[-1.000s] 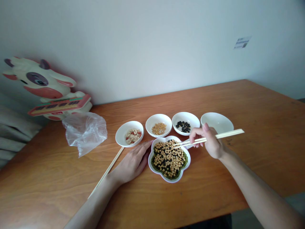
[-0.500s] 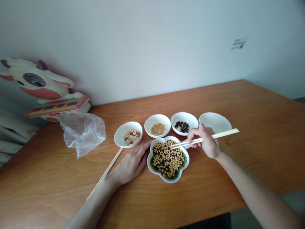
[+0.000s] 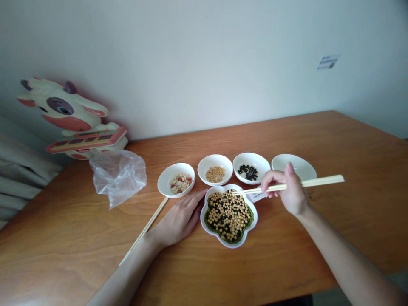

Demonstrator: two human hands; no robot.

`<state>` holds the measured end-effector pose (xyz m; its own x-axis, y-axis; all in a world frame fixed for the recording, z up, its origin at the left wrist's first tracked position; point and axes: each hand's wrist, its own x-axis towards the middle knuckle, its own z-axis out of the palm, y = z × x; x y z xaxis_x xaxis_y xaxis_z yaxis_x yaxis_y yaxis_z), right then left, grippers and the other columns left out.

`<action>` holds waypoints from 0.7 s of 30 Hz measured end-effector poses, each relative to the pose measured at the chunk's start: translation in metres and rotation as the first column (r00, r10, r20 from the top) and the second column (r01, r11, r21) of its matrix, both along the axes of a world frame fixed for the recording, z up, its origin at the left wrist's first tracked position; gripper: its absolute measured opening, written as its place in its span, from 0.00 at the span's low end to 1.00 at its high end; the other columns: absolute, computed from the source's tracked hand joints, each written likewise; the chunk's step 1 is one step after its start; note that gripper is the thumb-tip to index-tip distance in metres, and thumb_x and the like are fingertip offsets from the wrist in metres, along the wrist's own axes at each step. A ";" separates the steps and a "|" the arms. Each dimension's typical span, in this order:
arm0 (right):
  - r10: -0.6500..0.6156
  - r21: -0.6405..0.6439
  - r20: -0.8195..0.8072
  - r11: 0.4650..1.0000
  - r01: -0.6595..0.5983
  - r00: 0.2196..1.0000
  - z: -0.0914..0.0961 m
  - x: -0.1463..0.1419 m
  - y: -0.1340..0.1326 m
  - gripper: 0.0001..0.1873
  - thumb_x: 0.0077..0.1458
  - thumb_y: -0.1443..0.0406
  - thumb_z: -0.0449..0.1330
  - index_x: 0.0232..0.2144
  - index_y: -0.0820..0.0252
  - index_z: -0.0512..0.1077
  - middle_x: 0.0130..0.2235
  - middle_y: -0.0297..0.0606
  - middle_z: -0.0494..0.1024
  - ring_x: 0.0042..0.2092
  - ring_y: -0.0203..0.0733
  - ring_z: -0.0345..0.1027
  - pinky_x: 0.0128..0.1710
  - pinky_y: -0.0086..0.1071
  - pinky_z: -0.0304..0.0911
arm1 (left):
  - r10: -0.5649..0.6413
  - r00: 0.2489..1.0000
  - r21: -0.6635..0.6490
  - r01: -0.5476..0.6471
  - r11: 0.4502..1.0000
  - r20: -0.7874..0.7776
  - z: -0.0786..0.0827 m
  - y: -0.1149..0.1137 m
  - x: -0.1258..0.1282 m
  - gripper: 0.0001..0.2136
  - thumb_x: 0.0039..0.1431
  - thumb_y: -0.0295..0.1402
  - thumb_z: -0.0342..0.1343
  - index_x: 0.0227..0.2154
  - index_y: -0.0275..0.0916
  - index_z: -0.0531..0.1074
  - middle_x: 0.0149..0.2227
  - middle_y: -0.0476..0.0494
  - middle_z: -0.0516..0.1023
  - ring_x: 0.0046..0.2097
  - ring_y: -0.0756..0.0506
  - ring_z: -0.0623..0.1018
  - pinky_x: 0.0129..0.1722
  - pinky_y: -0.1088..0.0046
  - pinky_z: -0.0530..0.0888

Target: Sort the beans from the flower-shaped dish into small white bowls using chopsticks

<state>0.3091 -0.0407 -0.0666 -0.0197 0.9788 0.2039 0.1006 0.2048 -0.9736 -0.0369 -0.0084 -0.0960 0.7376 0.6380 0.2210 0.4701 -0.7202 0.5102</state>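
Observation:
My right hand (image 3: pixel 288 191) is shut on a pair of wooden chopsticks (image 3: pixel 287 187), whose tips (image 3: pixel 236 193) hover over the upper edge of a white flower-shaped dish (image 3: pixel 245 240). That dish holds yellow soybeans and black beans over a green layer. My left hand (image 3: pixel 178 221) lies flat on the table, holding nothing, its fingertips close to the dish's left rim. Behind the dish stand several white bowls: seed pieces with red bits (image 3: pixel 164 182), soybeans (image 3: pixel 207 165), black beans (image 3: pixel 256 163). A further white bowl (image 3: pixel 295 161) is partly hidden behind my right hand.
A single wooden chopstick (image 3: pixel 143 231) lies on the wooden table (image 3: pixel 287 255) by my left wrist. A crumpled plastic bag (image 3: pixel 117 182) and a cartoon cow figure (image 3: pixel 66 110) stand at the left, by the wall. A white paper slip (image 3: pixel 256 196) lies under my right hand.
My right hand has shifted slightly right, and the chopsticks now lie flatter with their tips closer together. The whole view has moved a little.

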 end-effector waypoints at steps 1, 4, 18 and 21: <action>0.009 -0.016 -0.024 1.000 -0.010 1.000 0.002 0.000 0.001 0.44 0.69 0.39 0.35 0.23 0.57 0.77 0.20 0.40 0.73 0.24 0.41 0.64 0.24 0.35 0.55 | 0.000 1.000 0.004 0.000 1.000 0.002 0.000 0.000 0.000 0.26 0.74 0.29 0.48 0.72 0.43 0.54 0.69 0.39 0.67 0.68 0.39 0.71 0.68 0.57 0.70; 0.054 -0.073 -0.136 0.995 -0.064 0.989 0.008 0.002 0.004 0.35 0.71 0.43 0.43 0.30 0.57 0.79 0.23 0.39 0.74 0.25 0.41 0.65 0.24 0.34 0.57 | -0.006 1.000 0.012 0.006 1.000 0.005 0.000 -0.001 -0.001 0.26 0.74 0.29 0.48 0.72 0.43 0.54 0.69 0.39 0.66 0.68 0.40 0.70 0.69 0.57 0.70; 0.249 -0.073 -0.141 0.963 -0.261 0.958 0.008 0.005 0.003 0.25 0.74 0.54 0.47 0.34 0.55 0.78 0.32 0.38 0.73 0.33 0.43 0.67 0.36 0.37 0.63 | -0.012 0.998 -0.002 0.012 1.000 0.058 -0.006 0.000 -0.001 0.27 0.73 0.27 0.48 0.71 0.43 0.53 0.69 0.38 0.66 0.68 0.42 0.70 0.69 0.57 0.69; 0.258 -0.079 -0.031 0.963 -0.259 0.966 0.006 0.003 0.002 0.27 0.75 0.53 0.43 0.35 0.54 0.78 0.32 0.39 0.75 0.35 0.45 0.68 0.37 0.38 0.63 | -0.015 0.997 -0.004 0.016 1.000 0.070 -0.004 -0.001 0.000 0.27 0.73 0.27 0.47 0.71 0.42 0.53 0.69 0.38 0.66 0.67 0.42 0.70 0.69 0.56 0.70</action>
